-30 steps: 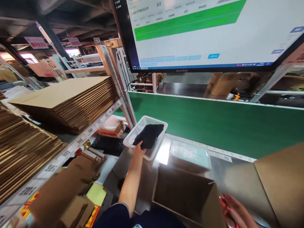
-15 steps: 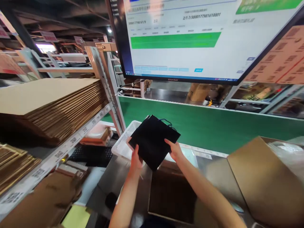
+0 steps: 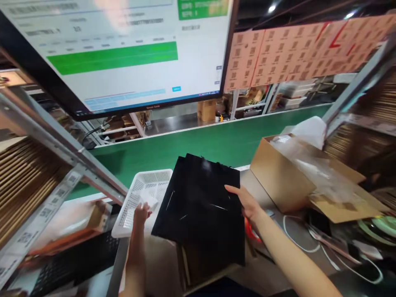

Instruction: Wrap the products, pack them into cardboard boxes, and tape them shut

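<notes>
Flat black gift bags [image 3: 201, 198], apparently two overlapped, lie tilted in front of me above a brown cardboard box [image 3: 185, 268]. My right hand [image 3: 247, 202] grips their right edge, thumb on top and the other fingers hidden underneath. Over the white perforated basket [image 3: 123, 218] on the left, my left hand [image 3: 142, 213] has its fingers closed at a small white packet [image 3: 149, 199]. That packet is blurred, and its kind is unclear.
Behind the bench runs a green conveyor belt [image 3: 198, 142], with a monitor [image 3: 123, 62] hanging above. An open carton [image 3: 278, 177] with clear plastic wrap stands right, near white cables [image 3: 297, 245]. Stacked cardboard [image 3: 27, 185] and a keyboard [image 3: 77, 260] are left.
My left hand has let go of the black bags and moved left to the basket. My right hand still holds the bags, now nearer to me. The view has turned right.
</notes>
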A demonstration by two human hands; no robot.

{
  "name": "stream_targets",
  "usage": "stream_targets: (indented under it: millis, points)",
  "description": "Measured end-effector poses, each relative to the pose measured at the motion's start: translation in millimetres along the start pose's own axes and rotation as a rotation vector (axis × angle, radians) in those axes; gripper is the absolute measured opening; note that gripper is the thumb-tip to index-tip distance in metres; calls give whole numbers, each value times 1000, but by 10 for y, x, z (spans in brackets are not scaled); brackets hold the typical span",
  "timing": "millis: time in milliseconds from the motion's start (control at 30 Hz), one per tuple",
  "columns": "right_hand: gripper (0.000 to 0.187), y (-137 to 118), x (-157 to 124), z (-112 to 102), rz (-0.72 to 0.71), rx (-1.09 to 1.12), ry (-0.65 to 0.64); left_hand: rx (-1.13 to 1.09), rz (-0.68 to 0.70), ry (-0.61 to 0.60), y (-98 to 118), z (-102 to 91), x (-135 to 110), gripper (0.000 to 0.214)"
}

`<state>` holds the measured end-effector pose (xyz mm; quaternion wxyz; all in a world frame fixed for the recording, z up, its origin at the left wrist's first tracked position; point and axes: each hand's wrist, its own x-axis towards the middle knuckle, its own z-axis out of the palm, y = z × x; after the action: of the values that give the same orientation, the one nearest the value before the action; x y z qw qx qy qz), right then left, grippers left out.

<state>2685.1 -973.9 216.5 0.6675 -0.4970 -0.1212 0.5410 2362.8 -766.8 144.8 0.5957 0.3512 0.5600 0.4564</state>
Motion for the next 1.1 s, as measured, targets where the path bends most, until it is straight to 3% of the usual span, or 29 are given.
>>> stream_targets:
  millis: [67, 167, 233, 300, 400, 433, 500, 567, 700, 800, 867, 933, 1000, 1100]
  points:
    - [35, -29, -53, -76, -47, -57, -33, 31, -57, -114, 176, 139, -151, 35]
    - [46, -113, 29, -176, -135, -219, -160, -14, -172, -444, 353, 460, -539, 43]
    - [63, -210, 127, -218, -247, -381, -193, -10, -94, -569, 403, 717, -838, 39]
    - [88, -324, 175, -194, -498, -546, -34, 32, 139, -504, 405, 948, -1124, 42]
    - [106, -452, 88, 32, -1084, -815, 360, 89, 452, -401, 335, 1177, -1532, 37]
    - [101, -486, 48, 145, -1261, -940, 410, 103, 504, -407, 299, 1224, -1662, 36]
    - [88, -586, 31, 340, -1479, -1231, 351, 104, 540, -450, 221, 1281, -1886, 37]
    - [81, -766, 126, 383, -1476, -1441, 298, 58, 544, -449, 152, 1293, -2017, 41]
    - [81, -1139, 314, 74, -1240, -1420, 579, -29, 504, -304, 74, 1233, -1969, 49]
    - [86, -1052, 178, 88, -1309, -1321, 705, -35, 456, -242, 32, 1261, -1917, 52]
    - [83, -860, 68, 262, -1451, -1430, 489, -36, 429, -299, -20, 1341, -1975, 48]
    - [84, -733, 63, 372, -1472, -1550, 235, -43, 414, -368, -93, 1418, -2075, 45]
    - [87, -748, 152, 283, -1405, -1577, 205, -44, 397, -401, -175, 1449, -2150, 45]
    - [87, -883, 234, -85, -1363, -1543, 327, -16, 380, -415, -277, 1428, -2145, 42]
